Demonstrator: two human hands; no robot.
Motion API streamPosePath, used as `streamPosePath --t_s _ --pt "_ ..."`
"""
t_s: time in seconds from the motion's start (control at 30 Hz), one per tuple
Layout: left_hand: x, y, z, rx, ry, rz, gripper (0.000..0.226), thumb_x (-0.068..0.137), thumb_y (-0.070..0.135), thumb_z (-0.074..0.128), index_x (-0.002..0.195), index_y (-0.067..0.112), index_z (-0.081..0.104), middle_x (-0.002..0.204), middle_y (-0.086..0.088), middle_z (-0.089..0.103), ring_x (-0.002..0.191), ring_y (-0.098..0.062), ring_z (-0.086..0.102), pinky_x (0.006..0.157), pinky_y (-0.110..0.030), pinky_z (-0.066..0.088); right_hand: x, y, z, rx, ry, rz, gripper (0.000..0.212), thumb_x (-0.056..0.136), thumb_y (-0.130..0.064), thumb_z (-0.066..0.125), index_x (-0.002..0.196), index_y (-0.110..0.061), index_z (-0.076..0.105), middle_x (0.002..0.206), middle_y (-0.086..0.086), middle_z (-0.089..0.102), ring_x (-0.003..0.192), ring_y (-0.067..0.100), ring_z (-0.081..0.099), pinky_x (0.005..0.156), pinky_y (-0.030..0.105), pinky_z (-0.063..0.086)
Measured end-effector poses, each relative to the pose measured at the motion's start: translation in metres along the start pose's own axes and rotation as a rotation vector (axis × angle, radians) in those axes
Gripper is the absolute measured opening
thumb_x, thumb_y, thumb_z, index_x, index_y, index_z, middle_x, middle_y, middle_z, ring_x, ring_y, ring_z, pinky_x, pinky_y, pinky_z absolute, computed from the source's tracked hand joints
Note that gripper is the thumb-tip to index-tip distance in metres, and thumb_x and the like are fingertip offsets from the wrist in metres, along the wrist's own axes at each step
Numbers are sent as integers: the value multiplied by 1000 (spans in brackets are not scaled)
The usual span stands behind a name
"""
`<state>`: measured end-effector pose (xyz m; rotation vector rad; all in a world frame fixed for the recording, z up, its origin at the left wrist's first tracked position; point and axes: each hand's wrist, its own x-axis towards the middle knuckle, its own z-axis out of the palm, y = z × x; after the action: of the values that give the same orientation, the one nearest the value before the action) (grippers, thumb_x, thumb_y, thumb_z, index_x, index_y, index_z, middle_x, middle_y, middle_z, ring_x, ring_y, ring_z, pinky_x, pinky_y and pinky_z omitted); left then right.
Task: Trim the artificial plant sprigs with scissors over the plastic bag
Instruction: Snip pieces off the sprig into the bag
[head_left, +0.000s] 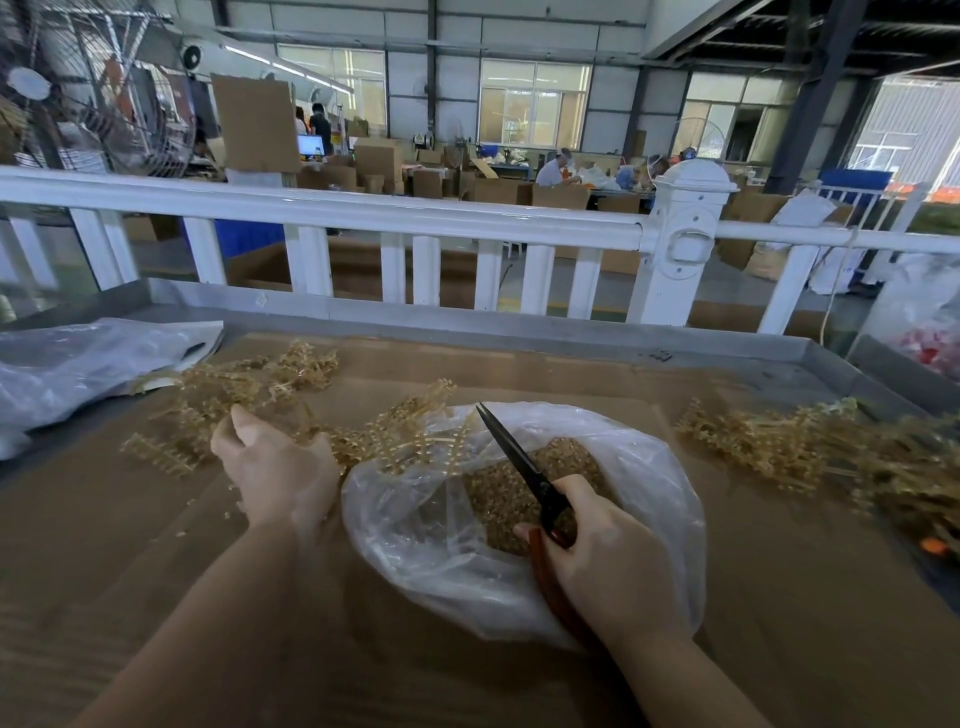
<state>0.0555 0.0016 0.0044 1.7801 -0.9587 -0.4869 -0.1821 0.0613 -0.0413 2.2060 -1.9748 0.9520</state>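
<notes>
the right hand (602, 561) is wrapping its grip round the red handles of the scissors (524, 467), blades together, pointing up-left over the open plastic bag (415, 530). the left hand (275, 467) is clutching a sprig (410, 431) whose long axis is running rightward over the bag's rim, just beyond the blade tip. open bench (779, 571) is lying to the right.

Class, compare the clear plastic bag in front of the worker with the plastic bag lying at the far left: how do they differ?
The clear plastic bag gapes open, holding tan trimmings; the plastic bag at the far left lies flat, contents not visible. The scissors, held by the right hand, point over the first; nothing hovers over the second. Both rest on the brown tabletop.
</notes>
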Motion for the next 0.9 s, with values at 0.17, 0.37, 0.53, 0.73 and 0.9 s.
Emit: streamPosePath --t_s 0.17,0.37,0.53,0.73,0.9 --pt "-14 4 13 189 -47 365 28 89 9 62 116 16 62 134 -10 46 126 -23 35 108 -34 29 0 -2 -2 9 -19 16 25 84 -50 63 98 -33 51 78 -14 60 67 1 54 52 5 34" --pt "-24 3 46 409 -294 523 30 97 20 49 122 31 61 129 7 56 114 -13 42 101 -30 33 0 -3 -5 28 -34 35 24 85 -49 61 101 -32 52 83 -13 61 74 5 59 58 13 38" --pt "-19 9 58 641 -361 542 40 100 36 31 135 32 49 132 6 55 126 -20 38 105 -42 25 0 -4 -5 23 -35 27 23 86 -47 61 101 -32 53 82 -13 61 73 4 58 59 13 40" --pt "-18 12 63 746 -452 506 51 88 18 40 138 29 45 132 -3 40 127 -25 33 108 -44 22 -1 -4 -6 16 -25 10 23 86 -42 63 104 -30 55 86 -12 63 76 6 60 62 13 45" --pt "-17 8 60 622 -351 532 21 91 21 50 109 29 58 103 4 36 115 -23 43 101 -39 30 -1 -4 -7 33 -25 8 22 86 -44 62 102 -30 55 85 -12 63 75 6 60 62 12 44"
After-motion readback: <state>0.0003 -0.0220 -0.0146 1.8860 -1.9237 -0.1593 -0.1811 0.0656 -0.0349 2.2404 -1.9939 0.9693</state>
